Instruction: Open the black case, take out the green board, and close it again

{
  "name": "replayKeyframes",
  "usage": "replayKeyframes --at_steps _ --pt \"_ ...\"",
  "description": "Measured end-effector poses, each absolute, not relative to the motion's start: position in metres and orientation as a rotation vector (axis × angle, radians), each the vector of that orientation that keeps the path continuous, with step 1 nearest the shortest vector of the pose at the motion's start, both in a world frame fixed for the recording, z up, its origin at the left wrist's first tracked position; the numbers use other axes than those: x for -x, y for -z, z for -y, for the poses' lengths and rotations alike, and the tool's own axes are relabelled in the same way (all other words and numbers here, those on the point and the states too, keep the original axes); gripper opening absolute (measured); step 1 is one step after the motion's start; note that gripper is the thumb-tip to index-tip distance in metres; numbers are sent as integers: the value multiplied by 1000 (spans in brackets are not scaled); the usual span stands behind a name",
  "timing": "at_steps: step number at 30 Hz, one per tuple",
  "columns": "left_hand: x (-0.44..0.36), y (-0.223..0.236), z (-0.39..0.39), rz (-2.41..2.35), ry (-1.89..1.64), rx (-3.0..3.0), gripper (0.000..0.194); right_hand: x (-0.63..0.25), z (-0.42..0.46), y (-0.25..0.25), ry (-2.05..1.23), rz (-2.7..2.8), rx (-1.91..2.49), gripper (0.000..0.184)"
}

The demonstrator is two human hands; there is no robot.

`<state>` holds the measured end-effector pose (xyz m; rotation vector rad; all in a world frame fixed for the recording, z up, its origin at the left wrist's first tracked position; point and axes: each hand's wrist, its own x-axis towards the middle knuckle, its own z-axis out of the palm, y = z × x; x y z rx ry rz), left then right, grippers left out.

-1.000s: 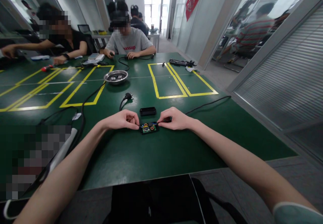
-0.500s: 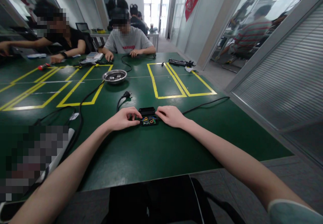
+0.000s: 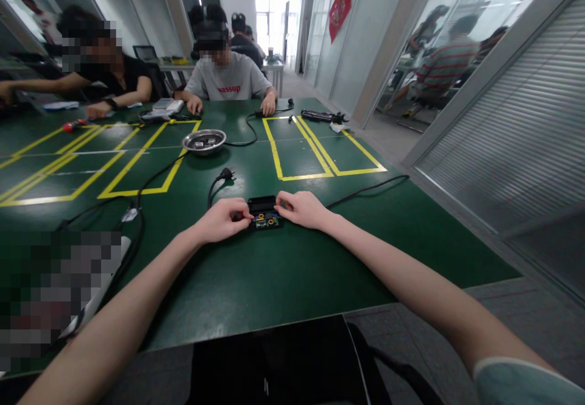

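Note:
An opened black power adapter (image 3: 262, 200) lies on the green table in front of me, its lid tipped back on the far side. Inside it shows a circuit board (image 3: 267, 220) with copper coils and coloured parts. My left hand (image 3: 225, 218) is closed at the adapter's left end, thumb and fingertips together on it. My right hand (image 3: 301, 209) grips the opposite end, fingers bent; its fingertips partly cover the corner. A black cable (image 3: 365, 192) runs off to the right from behind my right hand. Behind my left hand rises a cord with a black plug (image 3: 225, 175).
Beyond the adapter stands a metal bowl (image 3: 203, 142) with small metal parts. Yellow tape (image 3: 306, 177) marks rectangles on the table (image 3: 219, 295). Cables (image 3: 141, 210) and a blurred-out flat item (image 3: 59, 289) lie at left. Two people sit across the table, one's hand (image 3: 269, 104) near a cord.
My left thumb and fingers have closed together at the adapter's end. My right fingertips have shifted slightly toward the lid. Across the table, a person's hand has moved right with a cord.

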<state>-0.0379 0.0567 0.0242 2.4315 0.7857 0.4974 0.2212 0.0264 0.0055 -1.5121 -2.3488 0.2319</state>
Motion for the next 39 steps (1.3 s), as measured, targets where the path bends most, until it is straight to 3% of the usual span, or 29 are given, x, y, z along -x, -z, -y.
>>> replayKeyframes --at_steps 7,13,18,25,31,39 --pt "30 -27 -45 -787 -578 -2720 24 -219 -27 -5 -171 2301 1583 9" --pt "22 -15 -48 -1186 -816 -2660 29 -217 -28 -8 -89 2339 1618 11" --pt "26 -7 -59 -1169 -679 -2528 37 -222 -29 7 -235 2160 1487 17" --pt "32 -7 -61 -996 -856 -2025 48 -229 -30 14 -605 1983 1224 15" --pt "31 -7 -63 -983 -888 -1795 40 -231 -28 8 -826 1852 1145 33" --pt "30 -9 -61 -975 -847 -1743 35 -233 -30 11 -917 1777 1109 31"
